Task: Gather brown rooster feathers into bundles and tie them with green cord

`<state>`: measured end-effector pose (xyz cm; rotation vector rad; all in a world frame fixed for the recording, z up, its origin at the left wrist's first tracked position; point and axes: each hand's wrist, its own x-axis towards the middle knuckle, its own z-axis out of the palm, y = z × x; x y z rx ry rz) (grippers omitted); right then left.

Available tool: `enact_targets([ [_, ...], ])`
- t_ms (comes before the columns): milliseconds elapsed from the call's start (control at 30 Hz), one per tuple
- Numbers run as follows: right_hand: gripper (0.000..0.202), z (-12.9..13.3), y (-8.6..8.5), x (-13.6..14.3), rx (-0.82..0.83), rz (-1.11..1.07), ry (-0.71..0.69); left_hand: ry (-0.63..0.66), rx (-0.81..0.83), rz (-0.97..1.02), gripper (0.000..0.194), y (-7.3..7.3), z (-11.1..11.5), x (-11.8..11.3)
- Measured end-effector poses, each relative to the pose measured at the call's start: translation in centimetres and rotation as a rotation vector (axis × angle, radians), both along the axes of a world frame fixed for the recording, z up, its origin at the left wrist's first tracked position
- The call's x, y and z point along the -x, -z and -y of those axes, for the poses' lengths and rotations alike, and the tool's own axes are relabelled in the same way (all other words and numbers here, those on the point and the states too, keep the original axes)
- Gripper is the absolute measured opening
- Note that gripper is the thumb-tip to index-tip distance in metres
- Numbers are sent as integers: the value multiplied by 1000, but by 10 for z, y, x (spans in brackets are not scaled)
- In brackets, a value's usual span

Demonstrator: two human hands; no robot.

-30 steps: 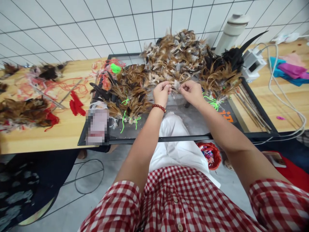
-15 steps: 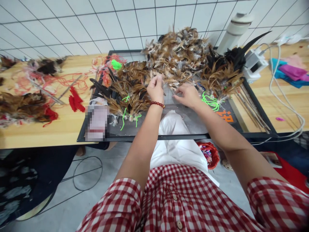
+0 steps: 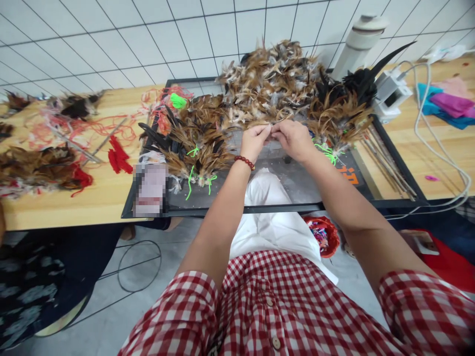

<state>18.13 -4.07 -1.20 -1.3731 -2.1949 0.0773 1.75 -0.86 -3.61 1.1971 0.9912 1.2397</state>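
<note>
Head view, and straight in among the fingertips: left hand (image 3: 256, 142) pinched narrow, thumb against forefinger; right hand (image 3: 295, 140) facing it, every bit as narrow, tips meeting or all but meeting the left's. Anything caught between? Too small to make out, cannot tell; probably a feather or a wisp of one, judging by the surroundings.

And plenty of those! Just beyond both hands, a big loose heap of feathers (image 3: 274, 84). Out to the left hand's outer side, brown feather bundles (image 3: 208, 143) with green ties (image 3: 190, 183). Off the right hand's outer side and a touch beyond, another feather cluster (image 3: 339, 116), with green cord (image 3: 329, 154) close by the right wrist. Beneath and nearer than both hands, a bare dark stretch of framed board (image 3: 300, 184).

Now, for doing this well: pinch lightly, ideally by the quill rather than the soft vane, to avoid crushing it. Steady with the left, do the fine moving with the right. Stay over that bare stretch, handy for spotting drops. Keep slightly clear of the heap, so as not to drag loose plumes along. Watch the beaded bracelet (image 3: 245, 160), liable to snag on the bundles. Mind the right wrist, too, near that cord!
</note>
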Motion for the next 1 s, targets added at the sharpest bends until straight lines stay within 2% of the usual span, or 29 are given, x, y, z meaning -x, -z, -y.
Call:
enact_targets([
  [133,24,-2,3,-1,-36,-216,59,99,102,-28,23,-6,8,0],
  [333,39,-10,7,-5,-50,-625,46,39,189,81,26,-24,14,0],
  [433,50,-15,11,-5,-74,-632,-62,8,230,119,29,-35,21,-1],
  [567,51,-18,14,-5,-102,-545,-129,40,256,83,32,-41,29,-3],
  [733,44,-19,12,-9,-141,-462,-128,101,228,-17,31,-41,32,-3],
  [833,41,-19,10,-11,-115,-515,-139,113,203,-36,29,-41,32,-2],
  [1000,54,-26,12,-14,27,-624,-225,197,158,-50,25,-33,27,1],
])
